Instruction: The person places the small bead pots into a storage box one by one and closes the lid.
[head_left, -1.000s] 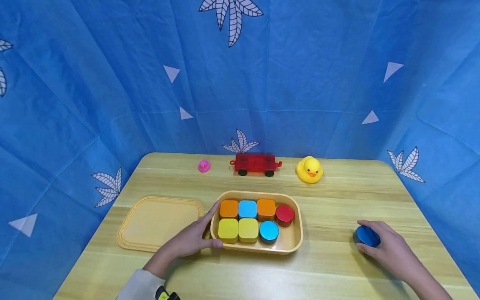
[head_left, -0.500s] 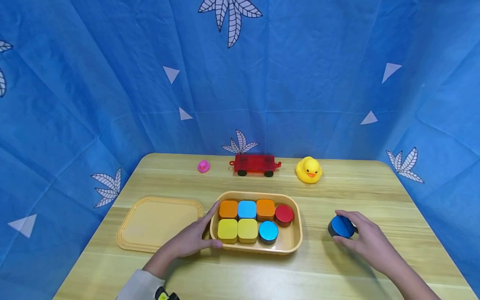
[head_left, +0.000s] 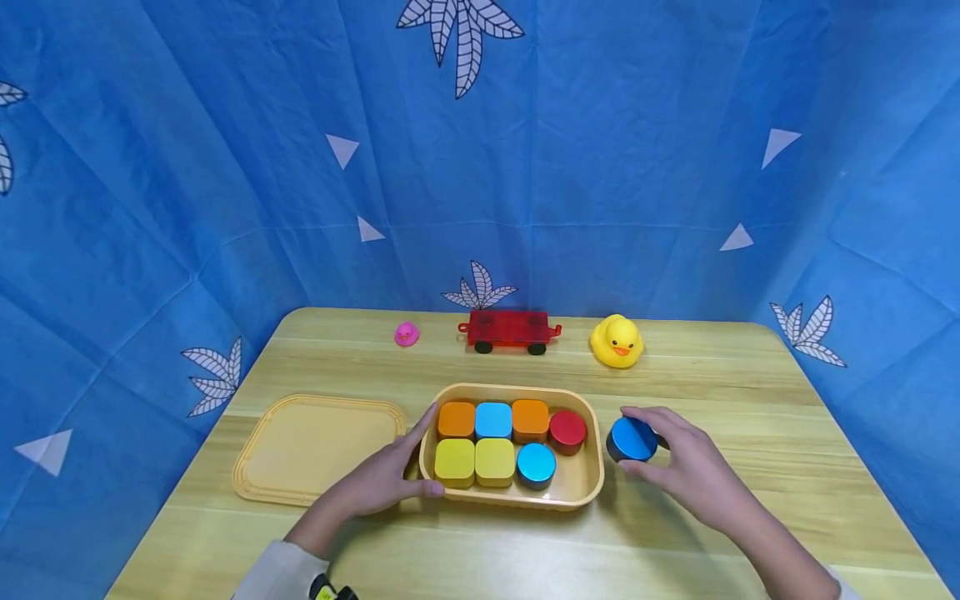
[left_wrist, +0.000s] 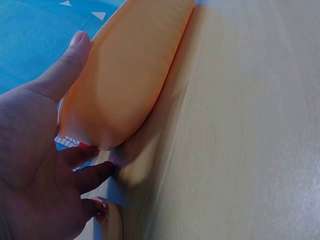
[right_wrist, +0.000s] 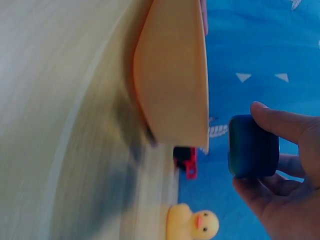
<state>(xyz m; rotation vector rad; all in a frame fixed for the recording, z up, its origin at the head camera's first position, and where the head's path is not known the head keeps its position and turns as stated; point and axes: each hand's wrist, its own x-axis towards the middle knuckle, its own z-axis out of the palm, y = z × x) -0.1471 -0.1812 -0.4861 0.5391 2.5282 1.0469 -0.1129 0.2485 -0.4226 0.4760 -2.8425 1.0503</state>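
Note:
A shallow peach-orange plastic box [head_left: 577,496] sits mid-table with several coloured blocks in it. Two orange square blocks [head_left: 457,419], a light-blue square one [head_left: 493,420] and a red round one [head_left: 567,430] line the back; two yellow square blocks [head_left: 454,461] and a blue round block [head_left: 536,464] stand in front. My left hand [head_left: 382,477] holds the box's left end, thumb at the near corner and index finger at the far one. Beside its right end, my right hand [head_left: 693,458] pinches another blue round block [right_wrist: 254,146] between thumb and fingers, above rim height in the right wrist view.
A peach lid [head_left: 318,446] lies flat left of the box. Along the back stand a small pink duck [head_left: 407,334], a red toy wagon [head_left: 510,329] and a yellow duck [head_left: 617,342]. A blue curtain [head_left: 600,167] hangs behind the table.
My right hand has carried the blue round block leftward from the table's right side to beside the box. The left hand and the box have stayed where they were.

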